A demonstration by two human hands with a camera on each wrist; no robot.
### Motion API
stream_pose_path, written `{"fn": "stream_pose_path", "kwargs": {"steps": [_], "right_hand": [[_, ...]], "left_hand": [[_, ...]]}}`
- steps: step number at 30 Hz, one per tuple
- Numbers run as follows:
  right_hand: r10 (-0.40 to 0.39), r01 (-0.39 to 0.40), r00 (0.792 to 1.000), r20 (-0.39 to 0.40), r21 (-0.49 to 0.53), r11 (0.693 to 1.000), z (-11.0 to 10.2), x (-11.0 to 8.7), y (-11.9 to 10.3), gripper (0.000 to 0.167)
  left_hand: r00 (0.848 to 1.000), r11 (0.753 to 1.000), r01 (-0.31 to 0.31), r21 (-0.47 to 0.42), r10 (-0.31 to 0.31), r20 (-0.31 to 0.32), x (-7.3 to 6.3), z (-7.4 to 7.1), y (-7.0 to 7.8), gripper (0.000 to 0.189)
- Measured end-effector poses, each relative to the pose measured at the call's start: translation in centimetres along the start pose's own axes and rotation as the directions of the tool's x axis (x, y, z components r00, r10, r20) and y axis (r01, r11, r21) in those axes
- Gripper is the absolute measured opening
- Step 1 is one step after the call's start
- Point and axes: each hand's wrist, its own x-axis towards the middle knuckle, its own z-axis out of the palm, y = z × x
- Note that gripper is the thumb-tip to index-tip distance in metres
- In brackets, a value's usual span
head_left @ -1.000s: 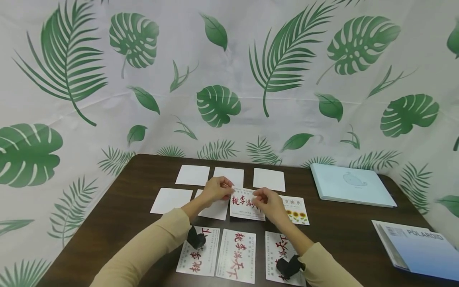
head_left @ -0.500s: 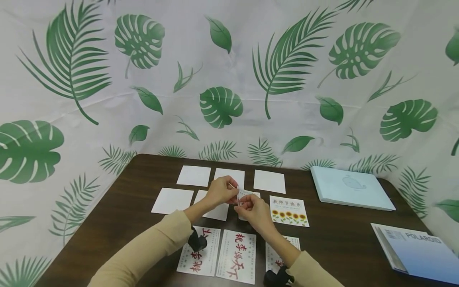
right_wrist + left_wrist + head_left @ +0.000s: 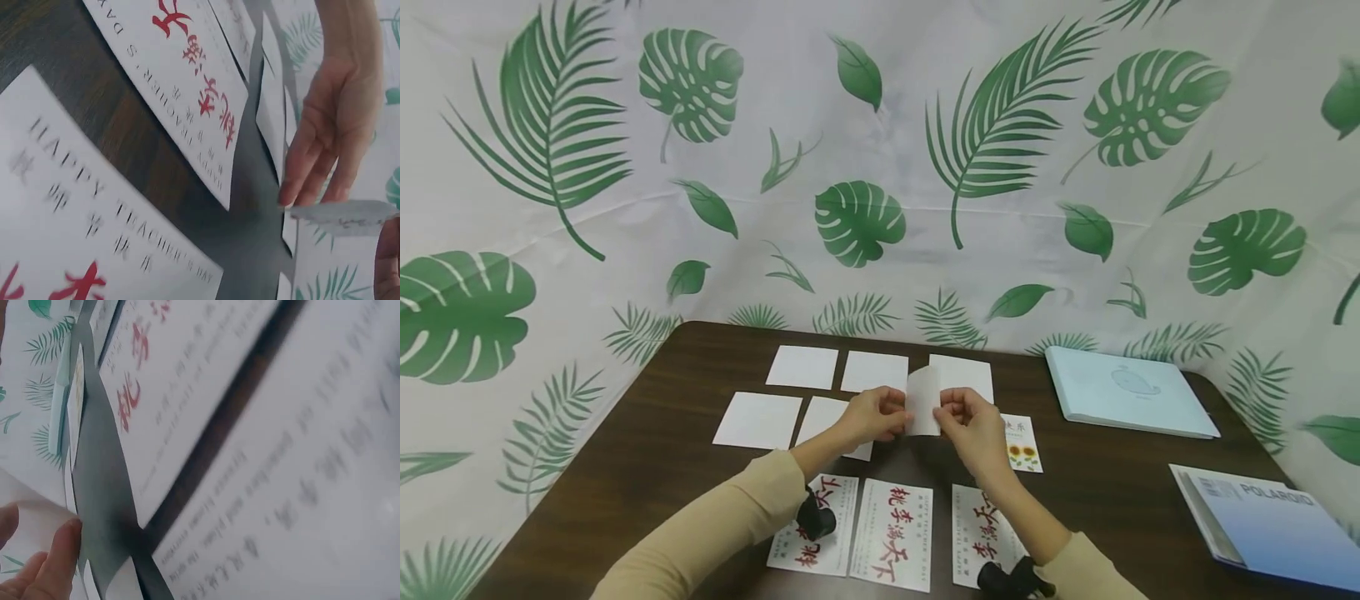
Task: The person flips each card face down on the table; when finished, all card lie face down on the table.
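Observation:
Both hands hold one white card (image 3: 923, 400) upright above the table, its blank face showing in the head view. My left hand (image 3: 880, 414) pinches its left side, my right hand (image 3: 966, 417) its right side. In the right wrist view the card (image 3: 344, 215) shows nearly edge-on, with the left hand (image 3: 334, 131) beyond it. Behind the right hand lies a card with sunflowers (image 3: 1022, 444), partly covered. Below the hands lie three cards with red characters, including a middle card (image 3: 892, 533); the wrist cameras overlap the two outer ones.
Blank white cards lie in two rows toward the back, among them a back-left card (image 3: 802, 367) and a front-left card (image 3: 757, 419). A pale blue album with a whale (image 3: 1131, 392) is at the back right. A blue folder marked POLAROID (image 3: 1270, 525) lies at the right edge.
The held card first showed red characters, then was turned nearly edge-on, and now its blank face shows. The right hand swung left over the card, then back right.

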Motion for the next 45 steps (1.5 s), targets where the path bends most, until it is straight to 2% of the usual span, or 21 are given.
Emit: {"fn": "stream_pose_path", "kwargs": {"steps": [3,7,11,14,17,21,24,29,34,39,42,45], "right_hand": [[0.02,-0.018,1.0,-0.024,0.068,0.998,-0.7,0.0,0.0,0.019],[0.048,-0.042,0.998,-0.049,0.108,0.993,-1.4,-0.1,0.6,0.02],[0.08,-0.074,0.995,-0.053,0.106,0.992,-1.9,-0.1,1.7,0.019],[0.112,-0.109,0.993,-0.033,0.065,0.992,-2.0,0.0,2.9,0.019],[0.145,-0.144,0.989,0.006,-0.031,0.989,-2.1,0.2,4.0,0.018],[0.173,-0.159,0.983,0.065,-0.176,0.971,-2.0,0.3,5.0,0.015],[0.17,-0.141,0.981,0.095,-0.26,0.955,-2.0,0.2,5.3,0.014],[0.149,-0.094,0.981,0.122,-0.374,0.923,-2.0,0.1,5.5,0.015],[0.083,-0.006,0.987,0.139,-0.479,0.878,-1.9,0.3,5.8,0.018],[0.077,0.019,0.984,0.161,-0.526,0.85,-2.2,0.3,5.8,0.02],[0.067,0.022,0.985,0.158,-0.504,0.863,-3.0,0.6,5.9,0.019],[0.044,0.006,0.995,0.095,-0.473,0.881,-4.6,1.5,6.1,0.018]], "left_hand": [[1.0,0.999,0.016,-0.033,-0.017,-0.018,0.2,0.3,-0.3,0.043],[0.997,0.999,-0.006,-0.053,0.002,-0.078,0.0,0.4,-0.3,0.042],[0.986,0.999,-0.034,0.032,0.039,-0.16,-0.4,-0.1,-0.7,0.037],[0.981,0.992,-0.038,0.12,0.06,-0.185,-0.9,-0.6,-0.9,0.032],[0.983,0.982,-0.03,0.189,0.063,-0.171,-1.2,-1.0,-1.0,0.027],[0.991,0.96,-0.028,0.279,0.064,-0.121,-1.4,-1.0,-1.0,0.025],[0.994,0.935,-0.027,0.354,0.063,-0.09,-1.5,-0.8,-1.2,0.025],[0.994,0.897,-0.034,0.441,0.075,-0.075,-1.6,-0.5,-1.4,0.023],[0.993,0.859,-0.063,0.508,0.106,-0.056,-1.6,-0.4,-1.3,0.023],[0.992,0.811,-0.077,0.58,0.121,-0.037,-1.3,-0.1,-1.0,0.022],[0.993,0.8,-0.069,0.596,0.114,-0.038,-1.2,0.0,-1.1,0.022],[0.993,0.801,-0.059,0.595,0.106,-0.044,-1.2,-0.2,-1.1,0.023]]}}
